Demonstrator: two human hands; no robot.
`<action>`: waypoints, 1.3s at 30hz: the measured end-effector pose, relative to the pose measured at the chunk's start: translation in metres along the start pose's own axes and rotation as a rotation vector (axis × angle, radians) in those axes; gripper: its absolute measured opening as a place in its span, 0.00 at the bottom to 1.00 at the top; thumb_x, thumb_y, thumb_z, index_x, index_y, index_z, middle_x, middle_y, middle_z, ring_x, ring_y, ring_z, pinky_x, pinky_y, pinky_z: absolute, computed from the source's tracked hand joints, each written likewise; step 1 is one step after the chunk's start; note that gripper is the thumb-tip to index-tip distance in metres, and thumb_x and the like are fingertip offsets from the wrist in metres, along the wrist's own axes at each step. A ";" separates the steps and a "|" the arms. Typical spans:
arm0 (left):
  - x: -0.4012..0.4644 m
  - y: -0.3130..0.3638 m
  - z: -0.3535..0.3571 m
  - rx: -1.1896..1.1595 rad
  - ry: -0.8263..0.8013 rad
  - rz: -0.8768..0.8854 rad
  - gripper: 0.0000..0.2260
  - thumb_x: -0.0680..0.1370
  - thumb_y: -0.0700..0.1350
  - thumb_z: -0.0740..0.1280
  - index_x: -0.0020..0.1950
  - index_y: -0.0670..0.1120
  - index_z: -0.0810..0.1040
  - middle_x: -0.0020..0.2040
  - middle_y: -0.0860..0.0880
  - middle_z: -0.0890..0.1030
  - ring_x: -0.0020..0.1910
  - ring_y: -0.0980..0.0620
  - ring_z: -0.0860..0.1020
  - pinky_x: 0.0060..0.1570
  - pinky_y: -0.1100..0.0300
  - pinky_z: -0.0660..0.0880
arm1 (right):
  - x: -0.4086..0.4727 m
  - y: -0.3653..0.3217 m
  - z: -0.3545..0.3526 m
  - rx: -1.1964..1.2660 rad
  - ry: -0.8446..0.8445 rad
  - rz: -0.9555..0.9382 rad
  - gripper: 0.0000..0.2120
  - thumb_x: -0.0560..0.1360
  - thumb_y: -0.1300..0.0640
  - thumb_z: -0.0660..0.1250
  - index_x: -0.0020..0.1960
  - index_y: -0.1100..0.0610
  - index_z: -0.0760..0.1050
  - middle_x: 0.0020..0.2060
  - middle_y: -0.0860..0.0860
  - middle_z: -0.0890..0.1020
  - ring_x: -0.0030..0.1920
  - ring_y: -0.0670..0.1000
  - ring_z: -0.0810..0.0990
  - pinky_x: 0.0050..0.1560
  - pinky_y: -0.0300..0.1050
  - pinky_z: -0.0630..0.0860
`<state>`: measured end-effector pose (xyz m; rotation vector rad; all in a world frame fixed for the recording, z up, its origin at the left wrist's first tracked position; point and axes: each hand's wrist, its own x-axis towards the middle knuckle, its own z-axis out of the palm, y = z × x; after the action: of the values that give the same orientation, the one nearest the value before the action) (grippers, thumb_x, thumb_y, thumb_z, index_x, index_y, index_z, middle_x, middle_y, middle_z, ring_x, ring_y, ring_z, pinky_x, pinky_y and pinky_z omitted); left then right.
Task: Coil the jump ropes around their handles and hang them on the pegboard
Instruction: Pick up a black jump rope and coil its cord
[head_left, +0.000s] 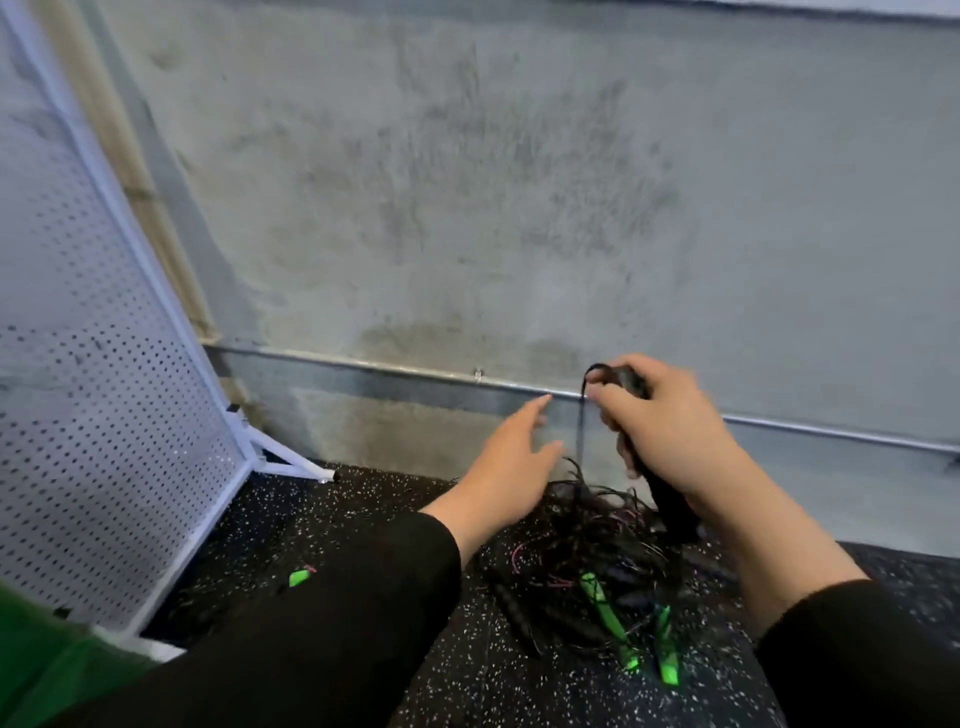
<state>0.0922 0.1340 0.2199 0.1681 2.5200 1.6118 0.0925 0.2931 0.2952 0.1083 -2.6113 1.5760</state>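
Note:
A tangled pile of jump ropes lies on the speckled black floor by the wall, with black cords and several green handles. My right hand grips a black handle upright above the pile. A black cord loops from the handle's top and drops into the tangle. My left hand hovers with its fingers straight just left of that cord, holding nothing. The white pegboard stands at the left, leaning on its frame.
A grey concrete wall with a metal conduit runs close behind the pile. The pegboard's white foot sticks out on the floor. A lone green handle lies by my left sleeve. Something green fills the bottom left corner.

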 end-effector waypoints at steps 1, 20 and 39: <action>-0.006 0.010 0.005 -0.004 -0.029 0.052 0.26 0.84 0.47 0.63 0.81 0.56 0.60 0.74 0.56 0.69 0.51 0.46 0.79 0.51 0.54 0.77 | -0.011 -0.007 -0.007 -0.037 -0.008 -0.054 0.02 0.77 0.58 0.69 0.46 0.52 0.78 0.28 0.50 0.74 0.23 0.54 0.71 0.23 0.44 0.69; 0.016 0.054 -0.002 -0.601 0.307 0.204 0.14 0.87 0.48 0.54 0.48 0.44 0.74 0.29 0.53 0.68 0.26 0.55 0.65 0.30 0.58 0.67 | -0.009 0.036 -0.009 0.019 -0.107 0.099 0.09 0.76 0.61 0.73 0.54 0.54 0.79 0.35 0.52 0.80 0.28 0.51 0.74 0.27 0.43 0.72; 0.010 0.026 0.014 0.043 -0.154 0.162 0.06 0.83 0.49 0.66 0.47 0.56 0.79 0.40 0.51 0.80 0.34 0.53 0.71 0.35 0.58 0.68 | -0.003 -0.032 -0.006 0.556 0.170 -0.098 0.06 0.78 0.67 0.65 0.50 0.56 0.74 0.30 0.53 0.78 0.27 0.52 0.73 0.27 0.43 0.69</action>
<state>0.0851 0.1591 0.2367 0.4942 2.4790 1.5343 0.0990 0.2837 0.3262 0.1284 -1.9501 2.1176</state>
